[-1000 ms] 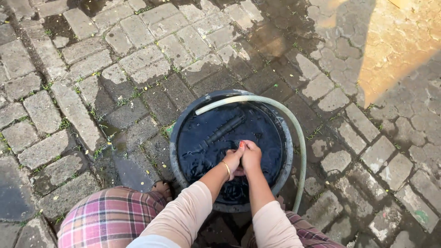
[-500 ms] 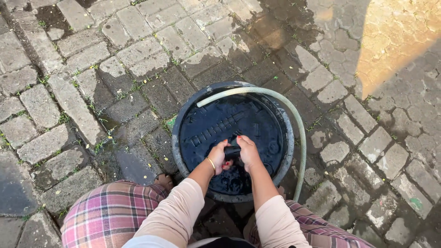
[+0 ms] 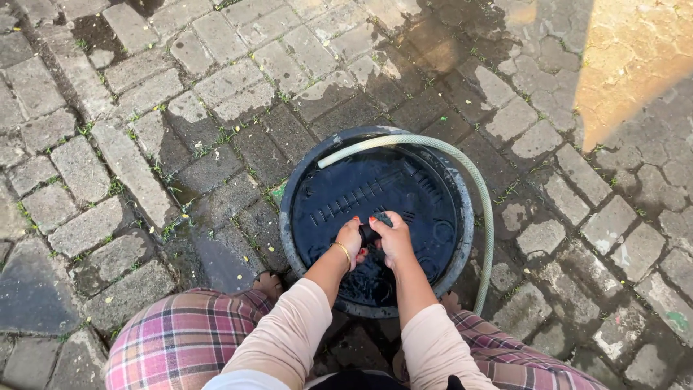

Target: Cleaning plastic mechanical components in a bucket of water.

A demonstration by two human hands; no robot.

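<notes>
Round dark tub (image 3: 296, 217), smooth rigid rim, holding dark water that reflects a ribbed pattern. It sits on wet paving directly in front of the person's knees.

A small dark object (image 3: 375, 227), apparently cloth, is at the near centre of the tub, just above the water. Its material and shape are too obscured to confirm. What shows of it runs roughly left to right between the hands; which way it points cannot be told.

Left hand (image 3: 349, 240), with a gold bangle at the wrist, is clenched on the object's left side. Right hand (image 3: 395, 238) is closed over its right side, with red-painted nails visible. The two hands are touching or nearly so.

A pale green hose (image 3: 485, 217), flexible and glossy, arcs along the tub's far and right rim. One end rests over the upper left rim; the other runs down to the paving at the right.

Ground: irregular grey stone pavers (image 3: 130, 166), rough, with weeds in the joints. They are dark and wet around the tub and dry further left. A sunlit patch lies at upper right. Outdoor setting.

Peach sleeves; plaid trousers (image 3: 177, 339).
</notes>
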